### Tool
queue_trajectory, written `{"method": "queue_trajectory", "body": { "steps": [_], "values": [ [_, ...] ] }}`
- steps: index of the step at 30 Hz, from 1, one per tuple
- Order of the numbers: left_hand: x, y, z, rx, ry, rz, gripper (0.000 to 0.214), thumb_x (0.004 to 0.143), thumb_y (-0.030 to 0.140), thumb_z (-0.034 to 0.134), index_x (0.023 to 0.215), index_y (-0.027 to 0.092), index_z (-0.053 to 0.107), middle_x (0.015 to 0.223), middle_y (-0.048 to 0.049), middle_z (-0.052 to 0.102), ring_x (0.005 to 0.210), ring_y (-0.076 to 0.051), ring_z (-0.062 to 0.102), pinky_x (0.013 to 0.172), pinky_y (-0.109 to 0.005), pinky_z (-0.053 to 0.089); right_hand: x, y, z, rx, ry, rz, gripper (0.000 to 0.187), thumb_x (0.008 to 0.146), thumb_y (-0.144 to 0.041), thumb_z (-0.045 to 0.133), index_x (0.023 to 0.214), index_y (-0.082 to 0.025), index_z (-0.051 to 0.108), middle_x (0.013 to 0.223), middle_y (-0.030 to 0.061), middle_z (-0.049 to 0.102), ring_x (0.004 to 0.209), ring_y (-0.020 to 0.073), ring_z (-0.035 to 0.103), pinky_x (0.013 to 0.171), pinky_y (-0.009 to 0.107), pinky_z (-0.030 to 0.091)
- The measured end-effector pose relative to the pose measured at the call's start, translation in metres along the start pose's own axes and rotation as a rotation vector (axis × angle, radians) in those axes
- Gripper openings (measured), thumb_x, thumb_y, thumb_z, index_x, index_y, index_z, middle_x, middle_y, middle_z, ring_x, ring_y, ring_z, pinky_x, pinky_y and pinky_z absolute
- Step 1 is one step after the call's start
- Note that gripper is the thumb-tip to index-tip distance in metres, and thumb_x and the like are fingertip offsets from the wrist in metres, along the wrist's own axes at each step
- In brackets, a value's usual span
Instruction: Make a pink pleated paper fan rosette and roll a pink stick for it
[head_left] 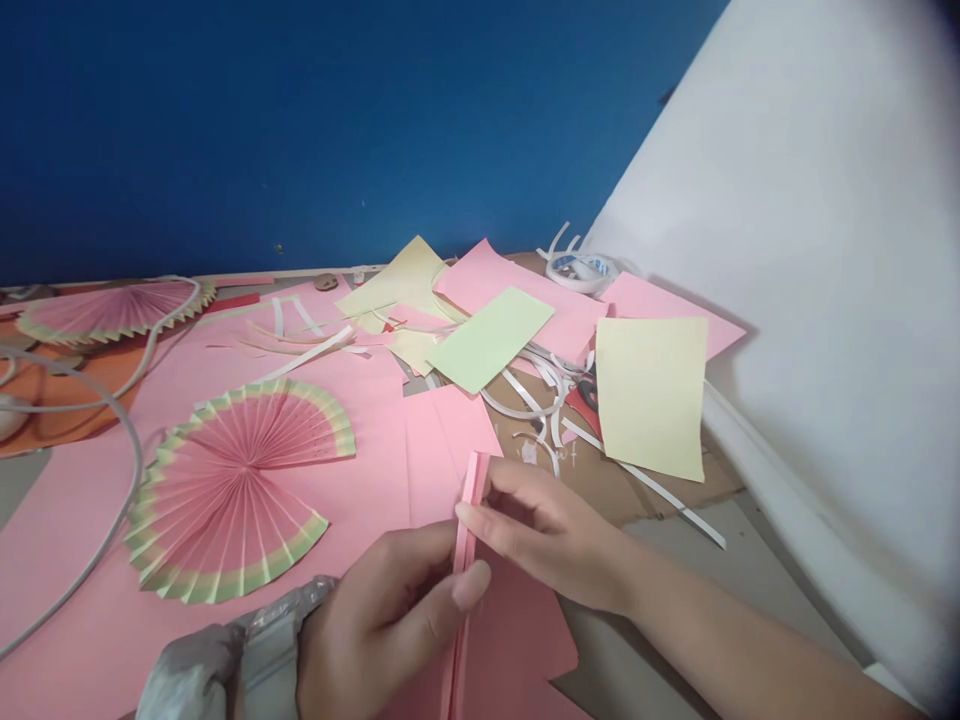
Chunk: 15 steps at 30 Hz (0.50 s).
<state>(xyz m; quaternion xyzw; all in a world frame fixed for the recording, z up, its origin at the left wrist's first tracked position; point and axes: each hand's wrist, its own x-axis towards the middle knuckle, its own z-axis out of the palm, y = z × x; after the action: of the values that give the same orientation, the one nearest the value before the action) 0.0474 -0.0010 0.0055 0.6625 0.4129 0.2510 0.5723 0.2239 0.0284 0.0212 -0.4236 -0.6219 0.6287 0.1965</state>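
In our 2 hands: 1 narrow folded pink strip point(466, 548), its length pointing away from us, over the pink paper point(375, 490). Our right hand point(551, 535) — thumb and fingers pinched on the far end; our left hand point(390, 610) — thumb and fingers closed on it nearer us. To the left, we list 1 pleated fan point(214, 495), pink with yellow-green edging, lying spread. Beyond: 1 green sheet point(491, 340), 1 pale yellow sheet point(652, 395), 1 tape roll point(581, 270) and, far left, a 2nd fan point(112, 310).
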Motion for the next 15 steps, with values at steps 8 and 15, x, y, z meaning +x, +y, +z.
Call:
{"method": "queue_trajectory", "body": {
  "steps": [8,15],
  "values": [
    [-0.0014,0.0000,-0.0014,0.010,-0.046,-0.076,0.037,0.088,0.044,0.044,0.065,0.018,0.055,0.057,0.0031,0.047,0.055,-0.011,0.042,0.050,-0.018,0.041,0.0007,0.0033,0.0006,0.045,-0.019,-0.025,0.023,0.090,-0.029,0.050,0.071,-0.017,0.053,0.071,-0.0016,0.054,0.069,0.0127,0.050,0.063,0.024,0.037],
    [0.0009,0.0003,0.0020,0.038,0.008,-0.055,0.038,0.090,0.044,0.040,0.065,0.018,0.055,0.061,0.0022,0.048,0.057,-0.012,0.041,0.051,-0.018,0.040,0.0014,0.0075,0.0096,0.050,0.063,-0.014,0.029,0.093,-0.029,0.045,0.066,-0.018,0.050,0.066,-0.0020,0.056,0.064,0.0118,0.046,0.060,0.024,0.035]
  ]
}}
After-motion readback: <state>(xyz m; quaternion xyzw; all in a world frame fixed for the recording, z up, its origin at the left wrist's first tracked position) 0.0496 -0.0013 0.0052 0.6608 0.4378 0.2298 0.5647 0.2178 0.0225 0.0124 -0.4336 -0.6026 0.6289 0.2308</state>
